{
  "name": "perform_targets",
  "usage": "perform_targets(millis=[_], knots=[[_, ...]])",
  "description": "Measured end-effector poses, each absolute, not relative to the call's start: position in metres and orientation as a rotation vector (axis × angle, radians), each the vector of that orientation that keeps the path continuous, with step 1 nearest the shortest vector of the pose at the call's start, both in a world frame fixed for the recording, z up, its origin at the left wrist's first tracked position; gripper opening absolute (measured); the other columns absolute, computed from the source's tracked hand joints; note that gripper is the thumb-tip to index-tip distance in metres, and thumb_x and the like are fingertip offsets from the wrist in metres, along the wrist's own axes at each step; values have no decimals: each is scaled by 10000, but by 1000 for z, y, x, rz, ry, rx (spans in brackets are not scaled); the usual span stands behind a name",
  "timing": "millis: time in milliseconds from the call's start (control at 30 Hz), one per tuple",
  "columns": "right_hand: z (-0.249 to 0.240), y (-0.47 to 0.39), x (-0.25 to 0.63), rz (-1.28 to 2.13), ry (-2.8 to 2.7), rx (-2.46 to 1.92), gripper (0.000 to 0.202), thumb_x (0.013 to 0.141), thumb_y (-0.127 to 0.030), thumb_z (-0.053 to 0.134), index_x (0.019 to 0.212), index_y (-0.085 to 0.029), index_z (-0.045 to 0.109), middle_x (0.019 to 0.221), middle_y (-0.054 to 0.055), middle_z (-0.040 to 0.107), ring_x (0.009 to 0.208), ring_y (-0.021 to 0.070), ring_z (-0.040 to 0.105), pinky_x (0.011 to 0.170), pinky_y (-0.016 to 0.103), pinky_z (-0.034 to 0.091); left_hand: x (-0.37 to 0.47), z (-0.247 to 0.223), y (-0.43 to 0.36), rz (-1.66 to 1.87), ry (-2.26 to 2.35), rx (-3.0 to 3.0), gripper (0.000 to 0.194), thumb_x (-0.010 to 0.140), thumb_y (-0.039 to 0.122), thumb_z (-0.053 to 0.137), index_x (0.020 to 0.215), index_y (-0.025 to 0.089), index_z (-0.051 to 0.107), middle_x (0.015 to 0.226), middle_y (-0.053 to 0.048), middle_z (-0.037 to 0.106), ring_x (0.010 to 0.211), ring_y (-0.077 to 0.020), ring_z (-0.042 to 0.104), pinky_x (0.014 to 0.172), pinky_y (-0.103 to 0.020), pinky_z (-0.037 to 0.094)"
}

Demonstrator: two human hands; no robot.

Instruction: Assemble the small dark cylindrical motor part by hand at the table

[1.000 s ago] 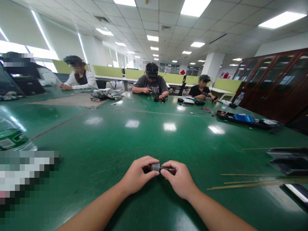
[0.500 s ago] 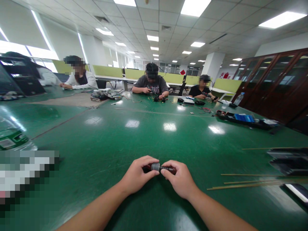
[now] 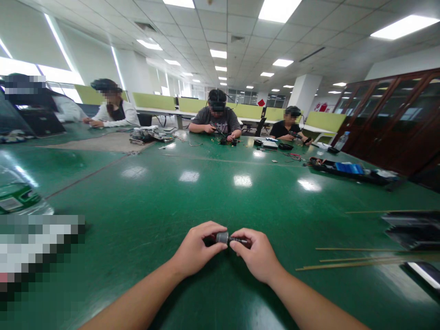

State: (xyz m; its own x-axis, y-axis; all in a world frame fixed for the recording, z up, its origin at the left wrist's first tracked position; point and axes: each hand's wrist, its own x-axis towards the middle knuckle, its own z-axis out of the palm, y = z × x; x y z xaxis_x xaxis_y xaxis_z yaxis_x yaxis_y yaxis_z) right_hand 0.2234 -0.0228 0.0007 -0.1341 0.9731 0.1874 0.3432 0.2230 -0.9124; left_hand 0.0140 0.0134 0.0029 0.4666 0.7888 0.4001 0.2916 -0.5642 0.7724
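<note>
A short grey cylinder [image 3: 222, 237] is pinched between the thumb and fingers of my left hand [image 3: 196, 250]. Behind it, toward the palm, a dark reddish part shows in the shade of the fingers. My right hand [image 3: 258, 257] has its thumb and forefinger closed on a thin dark ribbed rod [image 3: 238, 239], which points at the cylinder's right end. The two pieces lie in line, close together; whether they are joined I cannot tell. Both hands are low over the green table [image 3: 206, 201].
Thin yellowish sticks [image 3: 347, 262] and black plastic pieces [image 3: 409, 229] lie at right. A clear bottle with a green label [image 3: 17, 197] lies at left. Across the table, co-workers handle small parts near a black tray [image 3: 347, 168] and a pile of parts [image 3: 147, 135].
My hands and the pieces in them look almost unchanged. At the far left, a co-worker's head has come more into view.
</note>
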Motion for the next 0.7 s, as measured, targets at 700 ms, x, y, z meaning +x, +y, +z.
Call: perform_targets(millis=[700], knots=[[1,-22,223,948,-1622,-1259,108,847,-232,651,905,-176,721,769,15,692,667,147,625,624,235,464,14,4,14,1023,906,2114,297,818,239,738,1112,254,696,1033,-32,696,949,-190,646,861,-320,500]])
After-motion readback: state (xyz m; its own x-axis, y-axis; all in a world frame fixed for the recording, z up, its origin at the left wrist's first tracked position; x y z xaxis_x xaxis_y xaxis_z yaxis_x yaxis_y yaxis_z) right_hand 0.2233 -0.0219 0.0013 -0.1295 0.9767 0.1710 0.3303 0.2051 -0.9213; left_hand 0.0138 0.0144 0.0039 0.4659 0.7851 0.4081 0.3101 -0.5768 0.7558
